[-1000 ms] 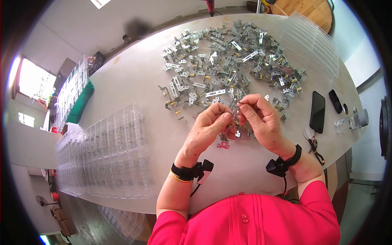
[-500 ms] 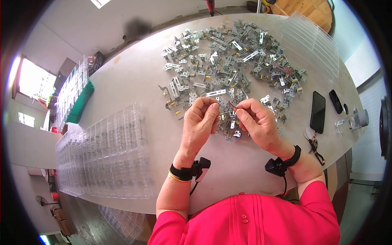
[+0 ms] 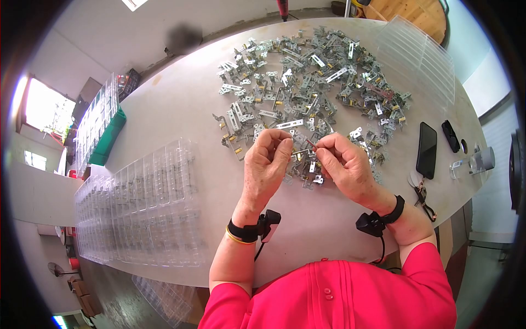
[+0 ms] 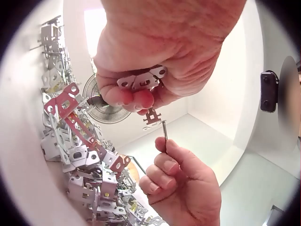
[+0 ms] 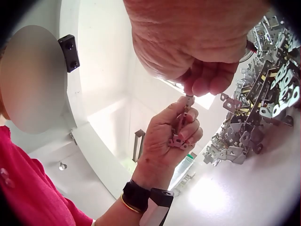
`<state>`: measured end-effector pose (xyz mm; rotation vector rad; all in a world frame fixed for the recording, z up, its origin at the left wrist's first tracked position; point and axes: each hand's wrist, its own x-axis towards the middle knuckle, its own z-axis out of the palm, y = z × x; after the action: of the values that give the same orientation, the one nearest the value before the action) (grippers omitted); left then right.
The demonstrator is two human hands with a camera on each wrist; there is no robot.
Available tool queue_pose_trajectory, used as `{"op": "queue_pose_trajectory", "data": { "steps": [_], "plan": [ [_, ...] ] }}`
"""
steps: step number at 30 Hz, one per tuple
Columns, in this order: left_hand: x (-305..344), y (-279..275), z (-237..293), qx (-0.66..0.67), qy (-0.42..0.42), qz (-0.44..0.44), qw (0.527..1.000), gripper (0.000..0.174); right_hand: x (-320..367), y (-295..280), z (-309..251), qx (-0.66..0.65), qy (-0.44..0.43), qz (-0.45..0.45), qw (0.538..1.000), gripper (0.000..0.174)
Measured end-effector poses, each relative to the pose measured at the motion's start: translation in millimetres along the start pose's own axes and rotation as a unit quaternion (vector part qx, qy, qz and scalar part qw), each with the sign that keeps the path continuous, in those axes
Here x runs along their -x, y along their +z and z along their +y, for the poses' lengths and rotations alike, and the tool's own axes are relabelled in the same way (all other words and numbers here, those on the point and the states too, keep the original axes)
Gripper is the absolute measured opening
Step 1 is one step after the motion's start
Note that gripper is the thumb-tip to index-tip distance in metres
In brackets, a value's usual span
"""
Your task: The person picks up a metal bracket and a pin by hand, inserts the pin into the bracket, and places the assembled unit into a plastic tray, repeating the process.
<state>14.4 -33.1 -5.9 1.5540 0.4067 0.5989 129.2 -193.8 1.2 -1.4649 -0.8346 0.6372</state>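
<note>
In the left wrist view my left hand point(image 4: 164, 42) curls its fingers round a metal bracket point(image 4: 142, 81), whose slotted end sticks out below the fingertips. My right hand point(image 4: 186, 188) pinches a thin metal pin point(image 4: 164, 131) upright between thumb and forefinger, close to that end. From the head, the left hand point(image 3: 266, 167) and right hand point(image 3: 348, 164) are raised a little apart over the near edge of a heap of metal brackets point(image 3: 307, 82). The right wrist view shows the bracket point(image 5: 178, 142) in the left palm; the right fingers hide most of the pin there.
Clear compartment trays point(image 3: 142, 208) lie at the table's left, with a green bin point(image 3: 108, 137) behind them. Another clear tray point(image 3: 419, 60) stands at the back right. A phone point(image 3: 426, 151), a black case point(image 3: 450, 136) and pliers-like cutters point(image 3: 423, 204) are on the right.
Both hands were close together a second ago and have since drawn apart. The thin pin now shows between the right fingertips. Over the last half second the hands have hardly moved.
</note>
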Motion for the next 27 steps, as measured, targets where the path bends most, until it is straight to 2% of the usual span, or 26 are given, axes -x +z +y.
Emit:
{"op": "queue_pose_trajectory", "data": {
  "steps": [4, 6, 12, 14, 27],
  "plan": [
    [0.8, 0.3, 1.8, -0.007, 0.005, 0.008, 1.0, 0.009, 0.0, -0.5, -2.5, 0.001, 0.007, -0.012, 1.0, 0.014],
    [1.9, 0.6, 1.6, -0.089, 0.059, -0.01, 0.994, 0.006, -0.6, -0.7, -3.4, -0.003, 0.017, -0.018, 1.0, 0.017],
    [3.2, 4.6, -1.4, -0.107, 0.066, -0.023, 0.992, 0.006, -3.9, -3.8, -6.5, -0.032, 0.045, -0.05, 0.997, 0.022],
    [3.0, 4.0, -1.0, -0.111, 0.062, -0.028, 0.991, 0.006, -5.2, -4.3, -8.8, -0.091, 0.098, -0.068, 0.989, 0.023],
    [3.9, 1.1, 3.6, -0.187, 0.096, -0.092, 0.973, 0.005, -6.5, -8.4, -3.2, 0.001, 0.096, -0.061, 0.993, 0.01]
  ]
}}
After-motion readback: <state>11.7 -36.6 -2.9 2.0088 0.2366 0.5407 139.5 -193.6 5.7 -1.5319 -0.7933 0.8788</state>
